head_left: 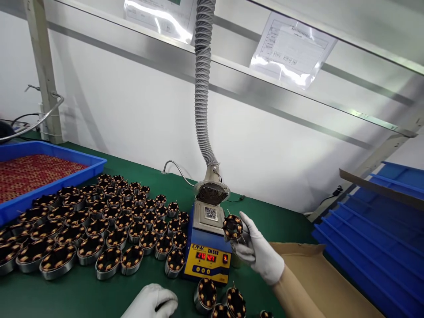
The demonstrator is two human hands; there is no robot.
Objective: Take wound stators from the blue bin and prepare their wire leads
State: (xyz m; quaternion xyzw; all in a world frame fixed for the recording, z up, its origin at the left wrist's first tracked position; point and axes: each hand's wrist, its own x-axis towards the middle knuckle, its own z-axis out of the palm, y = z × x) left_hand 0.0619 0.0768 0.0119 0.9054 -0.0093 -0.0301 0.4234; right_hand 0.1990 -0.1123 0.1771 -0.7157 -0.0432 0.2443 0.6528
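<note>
My right hand (pixel 256 251), in a white glove, grips a motor stator (pixel 232 227) with copper windings, held just above and to the right of the solder pot (pixel 207 247). Thin wire ends stick out from this stator. My left hand (pixel 152 302), also gloved, rests low at the front with its fingers loosely curled and nothing visible in them. Nearest to it stands a stator (pixel 174 263) left of the pot. Several more stators (pixel 207 293) sit on the table in front of the pot, partly cut off by the frame.
Many stators (pixel 115 238) cover the left of the green table (pixel 82 293). A blue tray (pixel 96 164) with red parts stands behind them. A grey hose (pixel 202 88) hangs over the pot. Cardboard (pixel 318 278) and stacked blue trays (pixel 374 225) lie right.
</note>
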